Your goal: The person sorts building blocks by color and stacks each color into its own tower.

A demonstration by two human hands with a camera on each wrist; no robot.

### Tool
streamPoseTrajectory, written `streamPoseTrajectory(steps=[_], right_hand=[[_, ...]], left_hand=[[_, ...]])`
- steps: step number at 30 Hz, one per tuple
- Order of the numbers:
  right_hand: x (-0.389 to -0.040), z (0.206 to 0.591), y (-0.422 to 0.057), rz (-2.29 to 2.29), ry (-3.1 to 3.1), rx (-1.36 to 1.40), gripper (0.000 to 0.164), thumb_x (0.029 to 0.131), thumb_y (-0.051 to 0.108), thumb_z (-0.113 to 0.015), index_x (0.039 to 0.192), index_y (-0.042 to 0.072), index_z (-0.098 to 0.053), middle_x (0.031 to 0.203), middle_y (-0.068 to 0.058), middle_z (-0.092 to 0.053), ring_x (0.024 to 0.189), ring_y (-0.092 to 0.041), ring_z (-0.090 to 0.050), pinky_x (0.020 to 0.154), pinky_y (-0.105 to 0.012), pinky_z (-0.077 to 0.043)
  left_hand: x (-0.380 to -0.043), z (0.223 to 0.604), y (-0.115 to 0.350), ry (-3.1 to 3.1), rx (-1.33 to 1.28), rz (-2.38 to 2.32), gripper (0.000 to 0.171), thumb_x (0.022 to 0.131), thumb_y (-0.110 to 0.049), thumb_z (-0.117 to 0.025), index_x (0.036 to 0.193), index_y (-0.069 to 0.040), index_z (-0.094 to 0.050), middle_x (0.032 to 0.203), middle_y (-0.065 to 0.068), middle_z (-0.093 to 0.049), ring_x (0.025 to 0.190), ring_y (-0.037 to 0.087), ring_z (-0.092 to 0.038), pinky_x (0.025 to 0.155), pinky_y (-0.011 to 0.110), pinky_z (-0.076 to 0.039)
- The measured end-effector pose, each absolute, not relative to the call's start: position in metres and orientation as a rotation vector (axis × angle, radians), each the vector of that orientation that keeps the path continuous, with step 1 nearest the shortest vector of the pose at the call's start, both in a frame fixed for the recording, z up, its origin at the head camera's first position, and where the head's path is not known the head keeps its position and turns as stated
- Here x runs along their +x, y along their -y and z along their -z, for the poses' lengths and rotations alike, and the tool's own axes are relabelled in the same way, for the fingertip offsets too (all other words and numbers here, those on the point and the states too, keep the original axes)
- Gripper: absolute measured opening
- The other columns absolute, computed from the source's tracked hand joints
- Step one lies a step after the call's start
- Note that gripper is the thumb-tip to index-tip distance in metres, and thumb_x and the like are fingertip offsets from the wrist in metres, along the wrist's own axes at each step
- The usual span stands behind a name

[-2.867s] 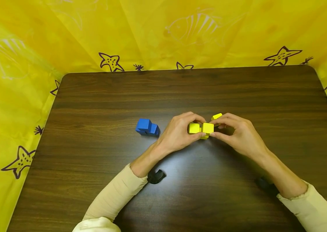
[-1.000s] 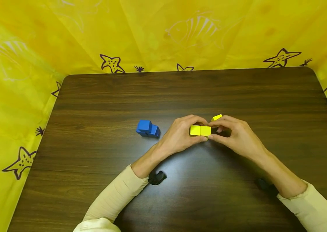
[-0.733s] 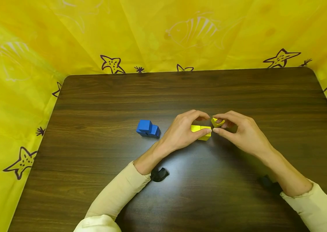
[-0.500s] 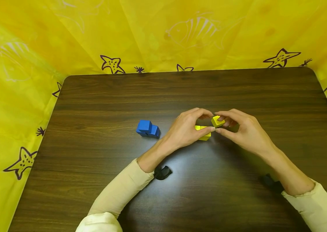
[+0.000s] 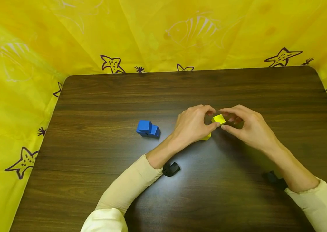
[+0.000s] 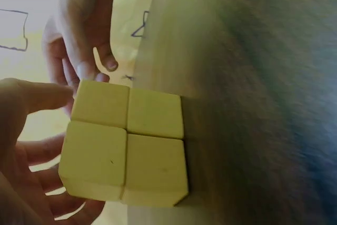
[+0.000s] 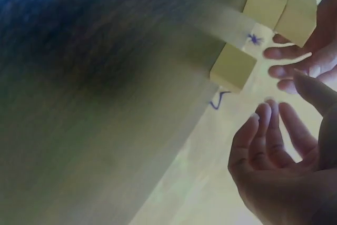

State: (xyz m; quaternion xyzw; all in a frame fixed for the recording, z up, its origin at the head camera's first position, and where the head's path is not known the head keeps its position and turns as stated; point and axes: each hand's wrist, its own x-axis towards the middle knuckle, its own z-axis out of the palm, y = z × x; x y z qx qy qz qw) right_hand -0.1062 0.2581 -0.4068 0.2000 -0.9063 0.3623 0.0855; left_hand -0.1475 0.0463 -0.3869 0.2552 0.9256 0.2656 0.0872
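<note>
Several yellow cubes form a two-by-two block [image 6: 126, 135], upright on the table; my left hand [image 5: 192, 125] hides most of it in the head view. A single yellow cube [image 5: 218, 120] sits on the table just right of it. My left hand reaches over the block, thumb and fingers spread on either side of the lone cube, its thumb overlapping the cube in the head view. Close on the cube's right is my right hand [image 5: 250, 129], fingers loosely curved and thumb apart. The right wrist view shows a gap between the lone cube [image 7: 233, 68] and both hands' fingers.
A group of blue blocks [image 5: 147, 128], one raised on top, stands left of my left hand on the dark wooden table [image 5: 99, 106]. A yellow printed cloth [image 5: 151, 32] hangs around the back and sides. A black strap piece [image 5: 171, 169] shows at my left wrist.
Both hands earlier held yellow cubes together and squared them into the block. They have since let go and moved right and slightly back, to around the single cube.
</note>
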Motion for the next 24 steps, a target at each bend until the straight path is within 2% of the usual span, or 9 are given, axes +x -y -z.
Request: streamPoseTrajectory(steps=[6, 13, 24], right_hand=[[-0.110, 0.408, -0.262, -1.053, 2.735, 0.566, 0.051, 0.074, 0.002, -0.086, 0.121, 0.008, -0.068, 0.101, -0.003, -0.067, 0.081, -0.011, -0.056, 0.071, -0.018, -0.043], [-0.115, 0.410, -0.267, -1.057, 2.815, 0.527, 0.049, 0.078, 0.005, -0.085, 0.123, 0.010, -0.068, 0.104, -0.003, -0.067, 0.081, -0.013, -0.059, 0.070, -0.019, -0.045], [-0.122, 0.418, -0.267, -1.068, 2.919, 0.508, 0.044, 0.080, 0.010, -0.084, 0.121, 0.016, -0.071, 0.103, 0.001, -0.065, 0.082, -0.012, -0.059, 0.067, -0.020, -0.045]], left_hand=[[-0.154, 0.385, -0.055, -2.779, 0.711, -0.682, 0.037, 0.086, -0.050, -0.073, 0.117, -0.029, -0.071, 0.107, -0.016, -0.068, 0.088, 0.008, -0.065, 0.060, 0.029, -0.049], [-0.162, 0.385, -0.058, -2.712, 0.688, -0.657, 0.035, 0.083, -0.049, -0.077, 0.114, -0.032, -0.073, 0.105, -0.019, -0.069, 0.085, 0.007, -0.063, 0.058, 0.027, -0.045], [-0.176, 0.385, -0.054, -2.593, 0.627, -0.734, 0.019, 0.094, -0.036, -0.069, 0.110, -0.032, -0.077, 0.102, -0.018, -0.071, 0.089, 0.007, -0.064, 0.059, 0.027, -0.047]])
